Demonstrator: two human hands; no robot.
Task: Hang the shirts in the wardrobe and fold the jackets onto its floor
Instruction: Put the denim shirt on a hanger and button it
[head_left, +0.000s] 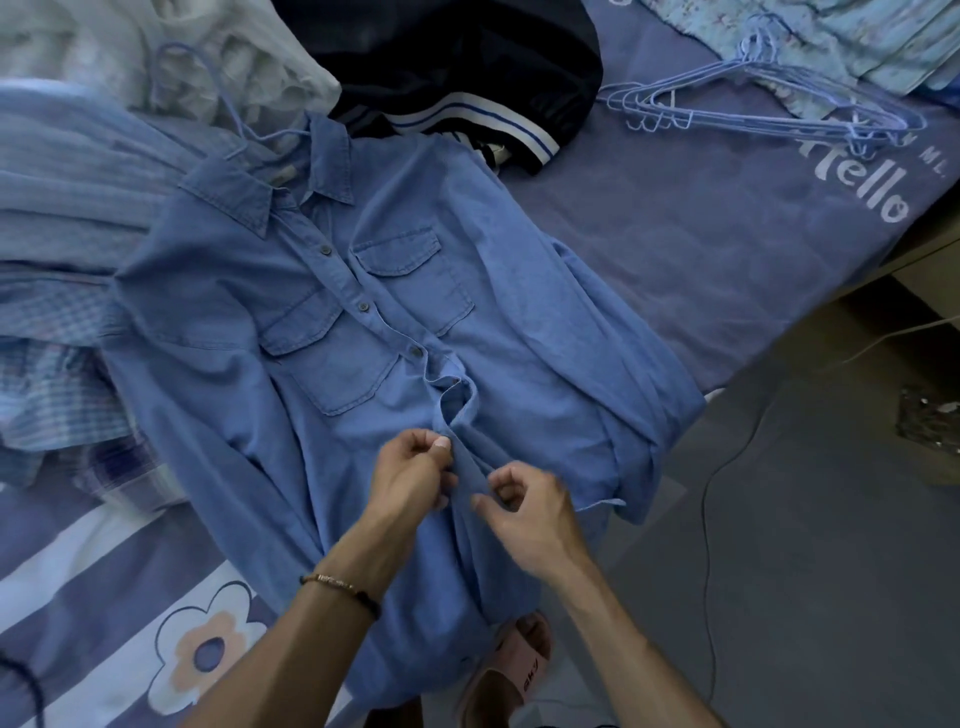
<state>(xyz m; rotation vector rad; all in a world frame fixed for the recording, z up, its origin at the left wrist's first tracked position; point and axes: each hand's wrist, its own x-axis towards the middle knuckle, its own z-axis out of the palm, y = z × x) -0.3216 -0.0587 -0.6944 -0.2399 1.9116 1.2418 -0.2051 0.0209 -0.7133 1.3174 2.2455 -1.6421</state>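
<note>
Both your left hand (415, 470) and right hand (524, 506) pinch the placket of the denim shirt (363, 312), whose collar lies toward eleven o'clock.

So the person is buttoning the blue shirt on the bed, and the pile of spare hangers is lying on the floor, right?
Not quite. The head view shows both hands, left hand and right hand, at the blue shirt front, but the spare hangers lie on the bed, not the floor.

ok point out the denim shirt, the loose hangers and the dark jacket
denim shirt (415, 280): head view, on its chest pocket
loose hangers (769, 111): head view, on the stacked wire bars
dark jacket (467, 57): head view, on its dark body
</note>
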